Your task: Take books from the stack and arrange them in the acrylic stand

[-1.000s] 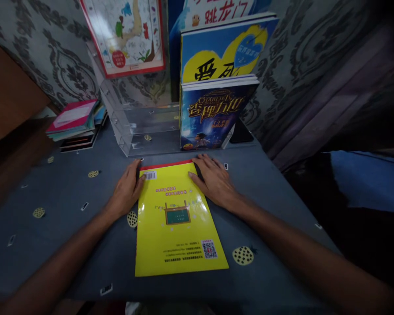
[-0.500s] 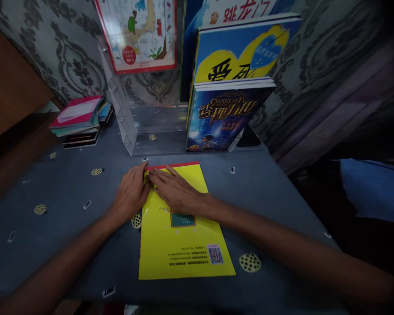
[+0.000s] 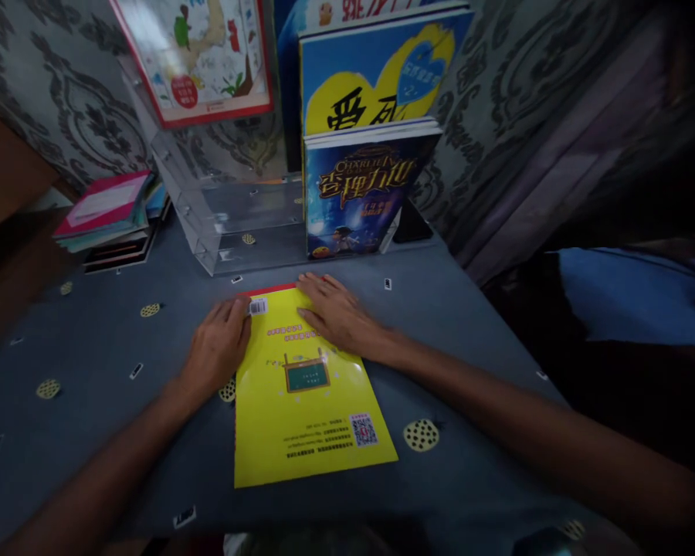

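Observation:
A yellow book (image 3: pixel 301 417) with a red top edge lies flat, its printing upside down to me; a barcode, a chalkboard picture and a QR code show on the cover. My left hand (image 3: pixel 215 346) rests at the book's upper left edge, fingers stretched forward near the barcode. Over the upper right corner, my right hand (image 3: pixel 341 318) lies flat with its fingers out and pressed on the cover. Neither hand lifts the book.
Behind the book stands a clear acrylic rack (image 3: pixel 208 259). It holds a dark blue book (image 3: pixel 364 197), a blue-and-yellow book (image 3: pixel 376 69) and a red-bordered book (image 3: pixel 208 58). A pile of booklets (image 3: pixel 107 205) is at left on the patterned tablecloth (image 3: pixel 110 432).
My right hand has slid right along the book's top, away from my left hand, uncovering the barcode and chalkboard picture. The view has shifted a little to the right.

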Tool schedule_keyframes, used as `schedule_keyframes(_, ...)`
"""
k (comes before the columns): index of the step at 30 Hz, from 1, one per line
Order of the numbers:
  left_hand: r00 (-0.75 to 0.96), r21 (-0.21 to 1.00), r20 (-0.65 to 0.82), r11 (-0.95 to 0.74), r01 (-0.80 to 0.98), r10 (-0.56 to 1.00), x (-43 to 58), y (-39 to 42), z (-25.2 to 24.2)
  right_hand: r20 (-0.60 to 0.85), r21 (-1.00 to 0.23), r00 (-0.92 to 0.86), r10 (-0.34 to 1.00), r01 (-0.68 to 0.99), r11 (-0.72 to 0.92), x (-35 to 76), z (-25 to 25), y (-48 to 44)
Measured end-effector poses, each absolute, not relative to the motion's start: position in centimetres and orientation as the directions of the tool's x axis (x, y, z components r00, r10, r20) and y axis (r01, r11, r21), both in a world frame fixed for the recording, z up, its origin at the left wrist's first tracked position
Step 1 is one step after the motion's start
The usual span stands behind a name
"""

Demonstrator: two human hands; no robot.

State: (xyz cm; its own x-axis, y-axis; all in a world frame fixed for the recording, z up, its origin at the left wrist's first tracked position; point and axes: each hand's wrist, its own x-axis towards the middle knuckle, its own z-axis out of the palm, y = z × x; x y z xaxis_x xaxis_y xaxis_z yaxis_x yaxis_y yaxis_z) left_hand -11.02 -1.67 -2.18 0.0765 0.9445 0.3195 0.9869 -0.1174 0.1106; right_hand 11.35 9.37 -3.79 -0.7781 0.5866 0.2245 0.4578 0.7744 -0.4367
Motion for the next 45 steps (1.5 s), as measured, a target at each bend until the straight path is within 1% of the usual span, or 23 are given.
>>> schedule_keyframes(3,0.094,0.095,0.295,-0.127,0.987,0.951,-11.1,-1.2,-2.2,0.234,-0.441,-0.739,0.631,0.498,0.747,13.1,-4.1,9.7)
schedule_keyframes(7,0.111,0.067,0.185,-0.125,0.990,0.976,-11.4,0.2,-1.2,0.258,-0.481,-0.696,0.670,0.509,0.714,14.8,-3.9,9.7)
schedule_keyframes(10,0.148,0.047,0.135,-0.156,0.987,0.980,-11.7,1.1,-0.4,0.293,-0.548,-0.658,0.694,0.479,0.685,15.7,-3.4,9.5)
schedule_keyframes(16,0.220,-0.039,0.132,-0.217,0.975,0.966,-11.0,2.3,0.4,0.300,-0.702,-0.585,0.753,0.399,0.590,17.3,-2.6,8.8)
schedule_keyframes(18,0.194,-0.064,0.100,-0.189,0.980,0.976,-9.8,2.5,1.1,0.294,-0.728,-0.565,0.771,0.390,0.563,17.8,-2.5,8.6)
schedule_keyframes(22,0.057,-0.105,-0.052,-0.062,0.993,0.997,-5.5,2.1,2.9,0.300,-0.791,-0.545,0.783,0.317,0.523,18.4,-2.5,8.6)
schedule_keyframes(23,0.055,-0.107,-0.076,-0.063,0.992,0.996,-4.3,1.8,3.2,0.301,-0.808,-0.537,0.788,0.295,0.509,18.4,-2.5,8.7)
schedule_keyframes(25,0.103,-0.105,-0.072,-0.111,0.988,0.992,-1.8,1.0,3.3,0.296,-0.832,-0.521,0.800,0.270,0.484,18.4,-2.6,8.8)
schedule_keyframes(28,0.149,-0.170,-0.024,-0.151,0.974,0.989,1.3,-0.2,3.0,0.301,-0.836,-0.510,0.806,0.266,0.480,18.4,-2.7,9.1)
schedule_keyframes(31,0.115,-0.256,-0.024,-0.118,0.959,0.993,3.3,-0.8,2.9,0.327,-0.818,-0.507,0.798,0.271,0.507,18.3,-2.8,9.2)
schedule_keyframes(34,0.077,-0.298,-0.044,-0.086,0.951,0.996,4.6,-0.7,3.3,0.349,-0.810,-0.497,0.795,0.267,0.522,18.3,-2.8,9.2)
schedule_keyframes(39,0.060,-0.292,-0.084,-0.082,0.953,0.995,5.3,-0.5,3.8,0.370,-0.810,-0.478,0.797,0.255,0.529,18.2,-2.7,9.3)
schedule_keyframes(45,0.045,-0.268,-0.088,-0.068,0.961,0.995,4.6,-0.6,4.1,0.383,-0.813,-0.471,0.795,0.236,0.532,18.2,-2.6,9.5)
